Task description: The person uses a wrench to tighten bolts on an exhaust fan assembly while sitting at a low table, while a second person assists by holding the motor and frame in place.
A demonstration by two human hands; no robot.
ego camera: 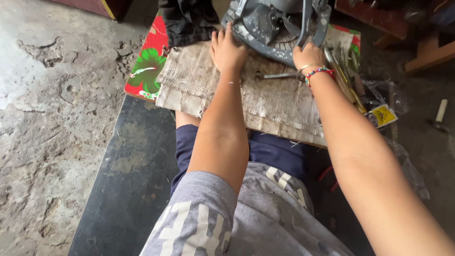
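Fan housing point(277, 26), grey plastic with ribs and a round grille showing inside it, was the biggest piece I had in front of me, lying at the far edge of the worn burlap cloth point(265, 95) that covered the low work board. I judged the job to be at an early or middle stage: the housing lay dismantled from whatever stand it belonged to, its inner ribs exposed, but I could not tell whether any screws were out or which parts remained to come off.

Nearer than the housing, the cloth spread over a red floral mat point(149, 61), whose corner stuck out left of the housing. A black garment point(187, 19) lay bunched just left of the housing, touching the cloth's far corner.

My left hand point(227, 50) rested flat on the cloth, fingers together and straight, the tips touching the housing's left lower rim. My right hand point(308, 56) was at the housing's lower right edge, fingers curled over the rim; a beaded bracelet point(318, 72) circled that wrist.

A metal wrench point(275, 75) lay on the cloth just below the housing, between my two hands, held by neither. Right of the housing a heap of hand tools point(348, 76) lay untouched, and a small yellow packet point(382, 115) sat beyond them.
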